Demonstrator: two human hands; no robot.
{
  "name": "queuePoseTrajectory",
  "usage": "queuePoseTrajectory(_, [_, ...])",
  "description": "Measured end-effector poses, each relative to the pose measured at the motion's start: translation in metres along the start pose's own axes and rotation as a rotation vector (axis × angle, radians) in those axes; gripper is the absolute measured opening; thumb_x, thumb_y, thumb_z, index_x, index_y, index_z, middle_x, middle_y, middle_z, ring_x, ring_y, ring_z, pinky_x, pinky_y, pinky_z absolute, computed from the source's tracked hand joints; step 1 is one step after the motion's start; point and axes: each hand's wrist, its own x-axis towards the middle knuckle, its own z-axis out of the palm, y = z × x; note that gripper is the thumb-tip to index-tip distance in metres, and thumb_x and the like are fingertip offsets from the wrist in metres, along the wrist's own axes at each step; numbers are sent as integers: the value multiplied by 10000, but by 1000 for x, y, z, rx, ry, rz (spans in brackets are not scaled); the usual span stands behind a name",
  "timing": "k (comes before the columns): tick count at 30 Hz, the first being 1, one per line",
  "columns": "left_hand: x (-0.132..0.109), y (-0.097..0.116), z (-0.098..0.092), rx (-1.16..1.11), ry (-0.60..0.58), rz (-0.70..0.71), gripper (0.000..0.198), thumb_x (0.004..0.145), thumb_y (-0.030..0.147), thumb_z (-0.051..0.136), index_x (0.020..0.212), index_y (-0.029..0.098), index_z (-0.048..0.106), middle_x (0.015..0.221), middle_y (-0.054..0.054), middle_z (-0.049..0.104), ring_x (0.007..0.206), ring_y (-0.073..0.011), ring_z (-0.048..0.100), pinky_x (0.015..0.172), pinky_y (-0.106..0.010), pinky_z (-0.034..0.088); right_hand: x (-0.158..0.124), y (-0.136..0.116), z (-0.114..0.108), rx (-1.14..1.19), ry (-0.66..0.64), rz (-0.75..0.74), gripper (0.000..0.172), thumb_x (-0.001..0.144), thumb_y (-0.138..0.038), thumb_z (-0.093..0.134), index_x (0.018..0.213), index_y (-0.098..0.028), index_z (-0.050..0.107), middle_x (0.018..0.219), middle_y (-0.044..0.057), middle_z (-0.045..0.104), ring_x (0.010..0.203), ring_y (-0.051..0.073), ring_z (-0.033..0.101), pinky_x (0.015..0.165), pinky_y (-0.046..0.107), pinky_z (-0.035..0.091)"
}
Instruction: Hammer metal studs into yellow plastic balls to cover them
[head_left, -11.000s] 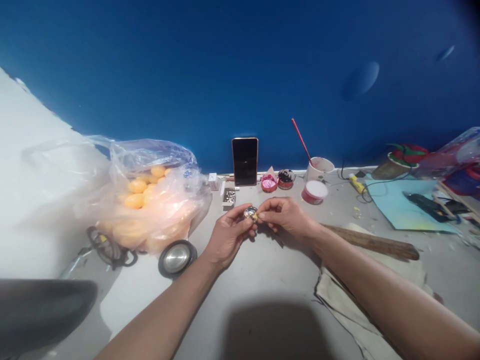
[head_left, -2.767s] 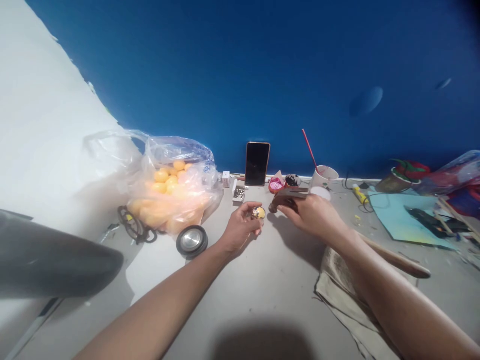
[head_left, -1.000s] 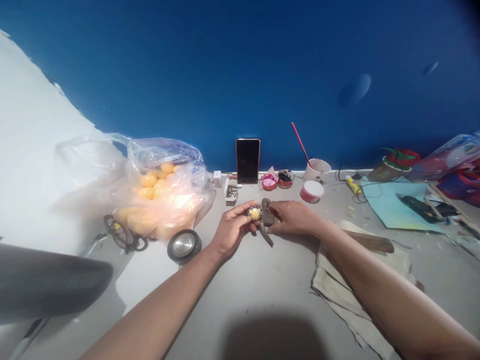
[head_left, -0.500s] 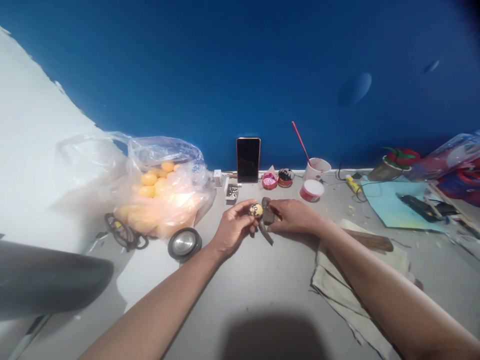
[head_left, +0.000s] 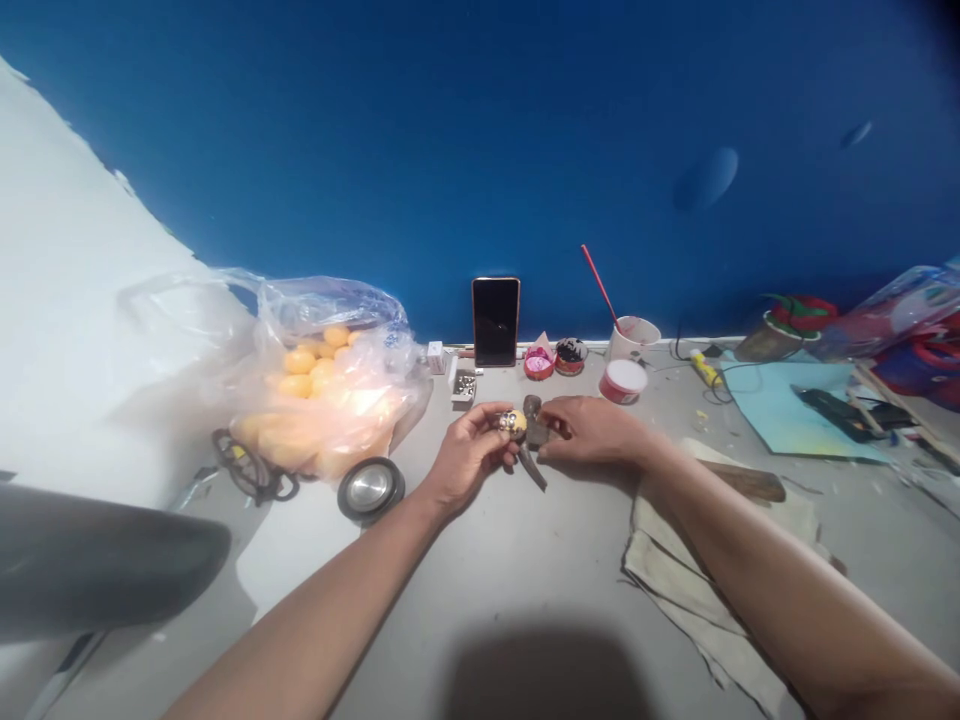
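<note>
My left hand [head_left: 469, 445] pinches a small yellow ball [head_left: 516, 424] between thumb and fingers. Shiny, dark-edged spots cover the ball's left side. Just to its right, a grey-brown lump [head_left: 536, 434], perhaps clay, sits on the table, with a curved strip [head_left: 533, 468] of the same colour below it. The fingers of my right hand [head_left: 592, 430] close against the lump's right side; its fingertips are partly hidden. Behind my left hand stands a small open box [head_left: 464, 388] with shiny bits in it.
A phone [head_left: 496, 322] leans on the blue wall. Left lies a plastic bag [head_left: 360, 375] with several yellow balls, beside a round black-rimmed lid [head_left: 371, 489]. To the right are a white cup [head_left: 634, 340], a pink-and-white tub [head_left: 623, 381] and a cloth [head_left: 675, 560] under my forearm.
The yellow ball has turned in my left hand, so its shiny spots now face left and plain yellow shows on the right. My right hand stays nearly in place.
</note>
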Motion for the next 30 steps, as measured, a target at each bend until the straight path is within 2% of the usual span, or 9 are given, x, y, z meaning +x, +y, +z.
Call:
queuePoseTrajectory(4, [0, -2, 1, -29, 14, 15, 428, 673, 122, 784, 1086, 151, 676, 870, -36, 689, 659, -138, 666, 587, -262, 510, 0, -4, -1, 157, 172, -34, 231, 878, -395, 669, 1022, -215, 669, 1007, 42, 718, 876, 195, 633, 732, 292, 431])
queuePoseTrajectory(7, [0, -4, 0, -45, -13, 25, 432, 678, 148, 818, 1087, 149, 676, 915, -52, 708, 681, -143, 674, 617, -273, 523, 3, -8, 9, 174, 269, -159, 309, 860, -400, 740, 1080, -196, 666, 1006, 50, 699, 897, 194, 616, 780, 302, 449])
queuePoseTrajectory(11, [0, -6, -2, -41, -48, 35, 406, 700, 205, 857, 1059, 135, 680, 938, -72, 729, 668, -129, 660, 644, -276, 528, 6, -13, 23, 187, 370, -246, 289, 870, -340, 752, 1099, -186, 664, 984, 58, 693, 922, 206, 613, 827, 324, 456])
queuePoseTrajectory(15, [1, -6, -4, -52, -61, 25, 419, 693, 226, 876, 1047, 136, 671, 901, -63, 734, 624, -121, 652, 640, -277, 524, 8, -12, 28, 213, 417, -291, 258, 899, -325, 734, 1106, -186, 666, 977, 66, 695, 942, 219, 616, 846, 344, 475])
queuePoseTrajectory(22, [-1, -3, -2, -73, -61, 3, 439, 674, 255, 907, 1025, 141, 670, 880, -51, 729, 697, -134, 665, 646, -260, 522, 11, -12, 34, 218, 520, -472, 303, 896, -267, 752, 1185, -223, 672, 1032, 86, 713, 995, 263, 641, 876, 418, 526])
queuePoseTrajectory(30, [-1, -2, -1, -53, -42, -12, 441, 669, 266, 923, 994, 149, 648, 834, -27, 725, 668, -106, 642, 646, -239, 512, 9, -17, 36, 220, 529, -478, 338, 912, -206, 701, 1245, -237, 652, 1054, 88, 696, 1004, 263, 635, 872, 429, 538])
